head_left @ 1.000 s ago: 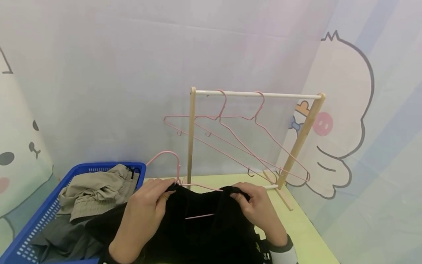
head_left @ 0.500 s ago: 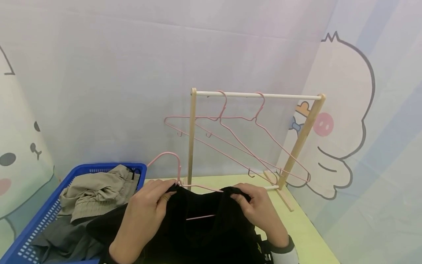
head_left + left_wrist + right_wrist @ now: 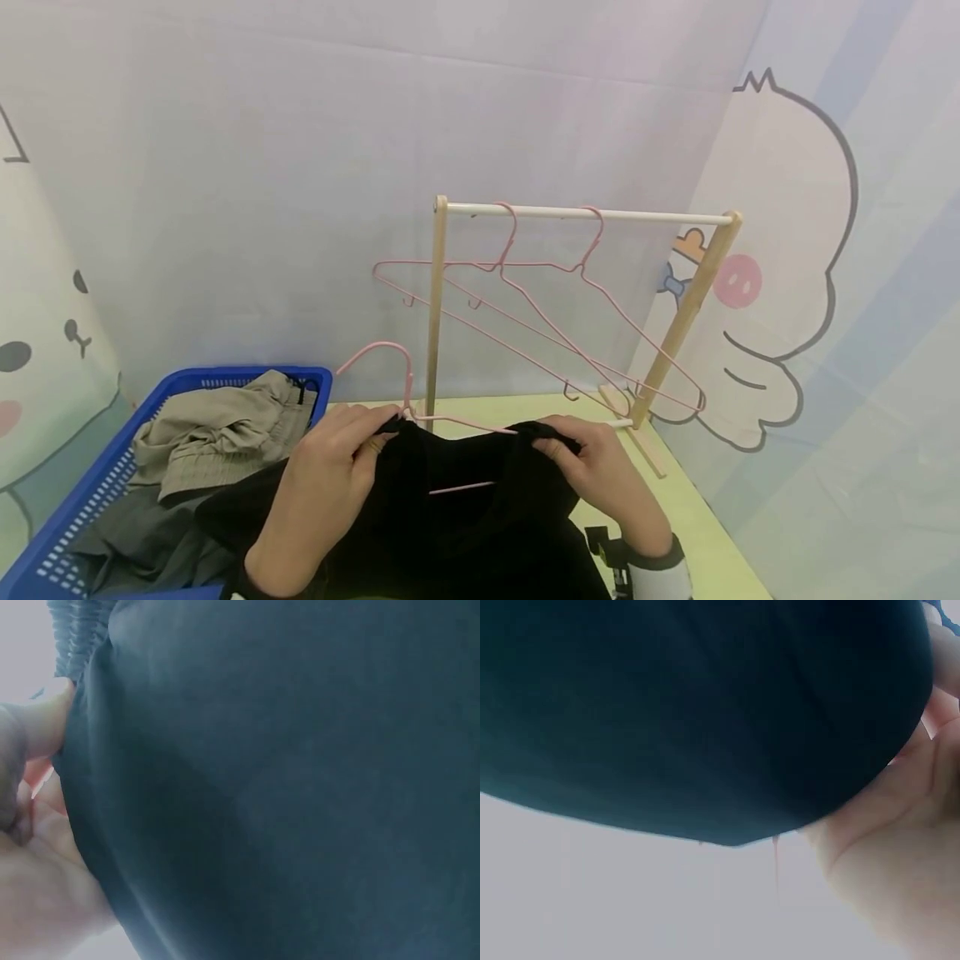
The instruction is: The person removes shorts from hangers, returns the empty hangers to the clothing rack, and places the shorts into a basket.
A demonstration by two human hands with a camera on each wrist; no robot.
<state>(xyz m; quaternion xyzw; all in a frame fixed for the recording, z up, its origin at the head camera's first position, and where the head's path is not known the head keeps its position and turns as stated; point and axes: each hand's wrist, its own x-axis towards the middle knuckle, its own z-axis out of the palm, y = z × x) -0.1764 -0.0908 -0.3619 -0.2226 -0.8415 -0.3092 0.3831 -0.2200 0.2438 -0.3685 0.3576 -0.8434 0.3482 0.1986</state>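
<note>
A black garment [image 3: 465,542] hangs spread between both hands in the head view. Along its top edge the left hand [image 3: 322,483] pinches the cloth beside the neck of a pink clothes hanger [image 3: 408,379]. The right hand [image 3: 607,475] pinches the same edge farther right. The hanger's hook rises above the cloth, and a thin stretch of its bottom bar shows through the garment's opening; the rest is hidden. In the left wrist view, a gathered elastic band [image 3: 75,637] shows by the left thumb. Dark cloth [image 3: 705,712] covers much of the right wrist view.
Behind the hands stands a wooden rack with a white rail [image 3: 637,216], where two pink hangers [image 3: 543,312] hang without clothes. To the left, a blue basket [image 3: 90,483] holds beige clothing [image 3: 225,429] and grey clothing [image 3: 150,533]. The tabletop [image 3: 690,517] is yellow-green.
The right hand has shifted slightly to the right with its edge of the garment, widening the gap between the hands a little. The left hand stays nearly still.
</note>
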